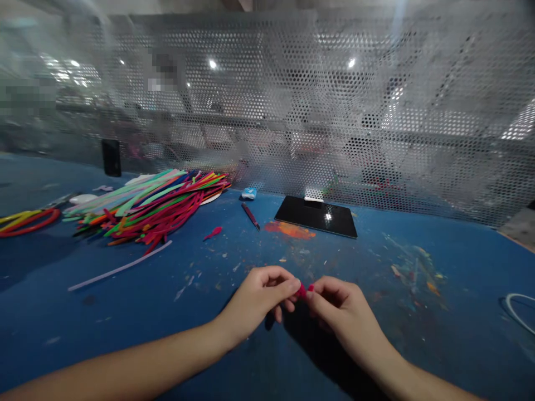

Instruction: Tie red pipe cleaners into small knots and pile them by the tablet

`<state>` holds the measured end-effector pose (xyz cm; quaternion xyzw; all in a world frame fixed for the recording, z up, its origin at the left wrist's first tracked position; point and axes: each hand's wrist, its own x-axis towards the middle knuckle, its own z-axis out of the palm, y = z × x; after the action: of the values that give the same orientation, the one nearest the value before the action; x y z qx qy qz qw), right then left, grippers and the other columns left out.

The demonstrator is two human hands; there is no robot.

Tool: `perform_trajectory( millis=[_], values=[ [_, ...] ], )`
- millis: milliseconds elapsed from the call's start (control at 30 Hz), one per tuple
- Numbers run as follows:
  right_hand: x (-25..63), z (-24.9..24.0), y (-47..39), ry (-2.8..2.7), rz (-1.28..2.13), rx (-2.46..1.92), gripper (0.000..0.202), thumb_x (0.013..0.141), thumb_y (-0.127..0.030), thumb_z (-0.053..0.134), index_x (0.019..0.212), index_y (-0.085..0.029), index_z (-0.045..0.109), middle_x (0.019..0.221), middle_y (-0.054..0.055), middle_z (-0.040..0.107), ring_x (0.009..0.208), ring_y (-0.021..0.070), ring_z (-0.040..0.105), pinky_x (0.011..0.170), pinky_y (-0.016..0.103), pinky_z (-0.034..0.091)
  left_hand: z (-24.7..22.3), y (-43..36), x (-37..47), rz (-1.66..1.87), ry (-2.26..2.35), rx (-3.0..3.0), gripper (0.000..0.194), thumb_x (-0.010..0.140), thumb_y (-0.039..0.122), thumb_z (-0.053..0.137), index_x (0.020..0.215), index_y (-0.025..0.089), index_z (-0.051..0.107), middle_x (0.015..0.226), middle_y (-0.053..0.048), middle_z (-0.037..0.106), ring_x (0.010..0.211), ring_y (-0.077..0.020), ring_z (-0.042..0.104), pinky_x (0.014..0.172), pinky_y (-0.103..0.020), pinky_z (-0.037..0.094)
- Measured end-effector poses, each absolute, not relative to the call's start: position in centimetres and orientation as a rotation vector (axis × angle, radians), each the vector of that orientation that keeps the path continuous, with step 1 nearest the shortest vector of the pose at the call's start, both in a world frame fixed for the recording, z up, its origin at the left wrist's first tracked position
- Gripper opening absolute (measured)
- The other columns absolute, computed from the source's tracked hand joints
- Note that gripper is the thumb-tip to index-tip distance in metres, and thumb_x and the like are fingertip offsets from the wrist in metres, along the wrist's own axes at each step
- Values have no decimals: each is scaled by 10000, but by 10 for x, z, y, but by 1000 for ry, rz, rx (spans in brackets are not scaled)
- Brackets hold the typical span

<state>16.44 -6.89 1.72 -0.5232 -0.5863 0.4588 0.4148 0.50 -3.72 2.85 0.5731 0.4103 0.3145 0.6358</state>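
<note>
Thumb and forefinger of the bare left hand point(271, 291) are pinched together on a small crimson fuzzy piece point(302, 291), its remaining fingers loosely curled beneath. The bare right hand point(345, 306) is likewise nearly closed, fingertips gripping red material from the other side; whether this is one piece or two, I cannot tell. Both hands are just above a paint-spattered blue tabletop point(188, 317), near its front. Beyond them lie a slim dark-red pen-like tool point(251, 216), a crumpled pink fuzzy scrap point(213, 233) and a flat black glossy tablet-like slab point(334, 220), which shows only reflected light on its face. Behind the tool sits a small blue-and-white packet point(249, 193), its markings too small to read. To the left spreads a heap of multicoloured fuzzy stems point(167, 206), with a single lavender stem point(121, 268) in front and a black phone-like rectangle point(111, 157) standing behind. Perforated grey metal mesh point(292, 122) runs along the back.
</note>
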Motion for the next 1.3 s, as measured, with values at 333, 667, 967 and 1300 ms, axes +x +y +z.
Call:
perform_trajectory(
  millis=[333,667,967,1300],
  values=[
    [164,19,-73,-1764,727,-1324,178,771,-185,497,614,-179,581,552,-30,544,517,102,464,492,202,340,26,-38,5,669,935,1294,184,689,291,626,741,121,579,595,24,568,520,-82,540,493,-200,446],
    [169,10,-77,-2112,424,-1145,167,826,-189,450,756,-176,602,643,10,559,587,119,491,566,233,354,26,-41,6,641,1008,1256,72,638,177,564,685,129,591,511,35,552,470,-78,520,489,-200,451],
    [165,12,-75,-2000,578,-1219,178,814,-186,464,681,-183,583,612,-6,564,549,112,498,522,212,360,25,-37,2,641,959,1288,100,627,194,593,689,118,615,509,29,573,462,-84,534,493,-210,449],
    [166,-19,-67,-2164,362,-1115,160,794,-213,482,663,-205,573,566,7,575,493,125,536,487,210,390,5,-32,-10,523,857,1191,351,482,402,742,635,115,610,480,32,562,452,-87,526,512,-239,430]
  ],
)
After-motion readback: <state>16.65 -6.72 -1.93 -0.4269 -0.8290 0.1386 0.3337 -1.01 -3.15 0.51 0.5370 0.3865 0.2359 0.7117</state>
